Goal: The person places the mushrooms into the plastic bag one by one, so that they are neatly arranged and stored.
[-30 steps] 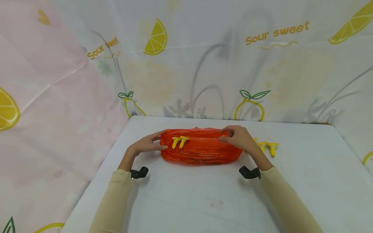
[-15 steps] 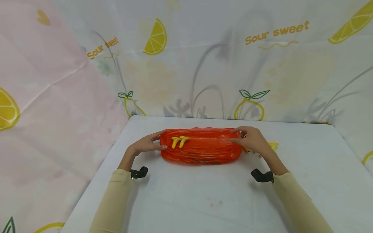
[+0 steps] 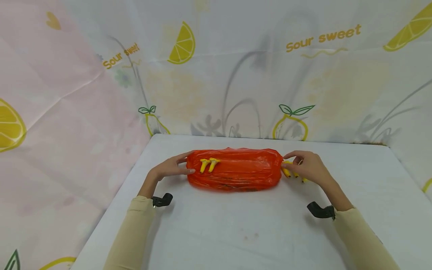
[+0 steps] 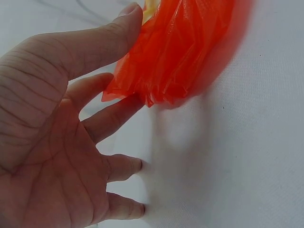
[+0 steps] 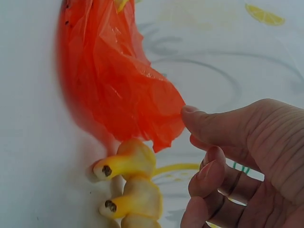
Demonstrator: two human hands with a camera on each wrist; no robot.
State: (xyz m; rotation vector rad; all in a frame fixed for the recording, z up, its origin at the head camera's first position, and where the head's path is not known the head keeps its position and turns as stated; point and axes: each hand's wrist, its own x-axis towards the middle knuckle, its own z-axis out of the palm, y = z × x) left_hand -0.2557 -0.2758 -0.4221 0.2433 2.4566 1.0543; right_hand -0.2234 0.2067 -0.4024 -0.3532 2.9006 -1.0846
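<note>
A long red plastic bag, wrinkled and flattened into a loaf shape, lies on the white table. On its top, near the left end, sit two small yellow trumpet-shaped mushrooms. My left hand holds that end between thumb and fingers; in the left wrist view its ring and little fingers stretch out below the bag. Off the right end, my right hand has its thumb tip right at the bag's edge, fingers loosely bent. Beneath it several more yellow mushrooms stand in a row, partly hidden by the hand.
The white table runs toward me and out to both sides. Behind it hangs a pale cloth printed with lemons and lettering. Black wrist cameras are strapped to both forearms.
My right hand has travelled rightward from over the bag to just beyond its right end, partly covering the mushrooms there. The left hand and the two mushrooms on the bag keep their places.
</note>
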